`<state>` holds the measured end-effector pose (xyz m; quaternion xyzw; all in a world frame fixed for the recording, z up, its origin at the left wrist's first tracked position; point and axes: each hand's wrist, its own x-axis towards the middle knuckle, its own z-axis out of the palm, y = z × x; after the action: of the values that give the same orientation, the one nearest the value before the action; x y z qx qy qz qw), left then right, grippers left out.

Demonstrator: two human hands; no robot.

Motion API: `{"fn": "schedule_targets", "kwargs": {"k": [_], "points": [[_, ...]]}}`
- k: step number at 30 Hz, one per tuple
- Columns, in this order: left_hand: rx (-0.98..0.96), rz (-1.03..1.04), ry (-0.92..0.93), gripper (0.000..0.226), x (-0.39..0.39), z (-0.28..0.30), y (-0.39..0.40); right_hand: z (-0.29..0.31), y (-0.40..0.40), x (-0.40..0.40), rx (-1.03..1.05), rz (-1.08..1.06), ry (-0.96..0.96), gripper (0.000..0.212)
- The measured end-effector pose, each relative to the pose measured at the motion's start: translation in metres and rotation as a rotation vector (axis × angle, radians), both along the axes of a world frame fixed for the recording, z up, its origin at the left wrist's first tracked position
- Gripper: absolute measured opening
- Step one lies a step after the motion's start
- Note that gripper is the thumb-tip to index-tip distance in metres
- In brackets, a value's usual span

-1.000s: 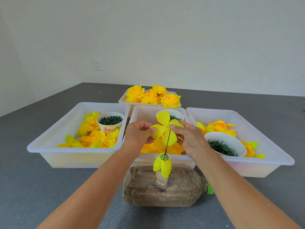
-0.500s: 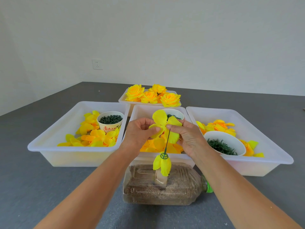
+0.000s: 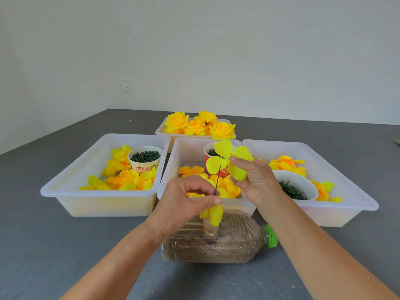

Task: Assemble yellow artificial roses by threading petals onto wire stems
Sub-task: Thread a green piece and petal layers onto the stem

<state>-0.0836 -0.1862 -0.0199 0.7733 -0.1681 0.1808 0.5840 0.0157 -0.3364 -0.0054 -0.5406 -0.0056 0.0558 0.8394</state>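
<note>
Nearest: a plastic bottle (image 3: 216, 245) of brown grit lying on its side on the grey table (image 3: 54, 245), a yellow petal cluster (image 3: 213, 213) standing at a slot in its upper side. Above it: left hand (image 3: 184, 204), fingers curled, thumb and forefinger pinching the wire stem (image 3: 217, 180) low down; right hand (image 3: 257, 180), raised, fingertips pinching a four-lobed petal piece (image 3: 227, 161) at the stem's tip. Beyond: three white trays (image 3: 104, 204) of loose petals and cups, then a tray of finished roses (image 3: 199, 125).
</note>
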Motion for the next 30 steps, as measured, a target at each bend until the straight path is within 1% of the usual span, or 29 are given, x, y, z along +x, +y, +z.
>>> {"fn": "schedule_targets", "kwargs": {"k": [6,9,14,17,20,22,25,30], "points": [[-0.103,-0.002,0.062,0.018,0.004,-0.006,-0.001,0.001,-0.002,-0.016,-0.019,0.085,-0.076,0.015],[-0.172,-0.010,0.104,0.014,0.002,-0.009,-0.003,0.001,-0.002,-0.023,-0.025,0.095,-0.104,0.017],[-0.157,-0.007,0.130,0.022,0.001,-0.009,-0.004,0.002,-0.001,-0.034,-0.068,0.096,-0.124,0.019],[-0.151,-0.007,0.136,0.024,0.001,-0.008,-0.004,0.006,-0.001,-0.039,-0.084,0.064,-0.138,0.018],[-0.148,0.002,0.144,0.026,0.001,-0.008,-0.004,0.009,-0.001,-0.042,-0.142,0.012,-0.186,0.017],[-0.144,0.017,0.147,0.023,0.000,-0.008,-0.005,0.012,-0.002,-0.046,-0.147,-0.004,-0.226,0.016],[-0.180,0.036,0.157,0.008,-0.002,-0.008,-0.006,0.014,-0.004,-0.051,-0.168,0.002,-0.250,0.014],[-0.193,0.040,0.171,0.012,-0.002,-0.009,-0.006,0.017,-0.005,-0.056,-0.147,0.060,-0.212,0.011]]}}
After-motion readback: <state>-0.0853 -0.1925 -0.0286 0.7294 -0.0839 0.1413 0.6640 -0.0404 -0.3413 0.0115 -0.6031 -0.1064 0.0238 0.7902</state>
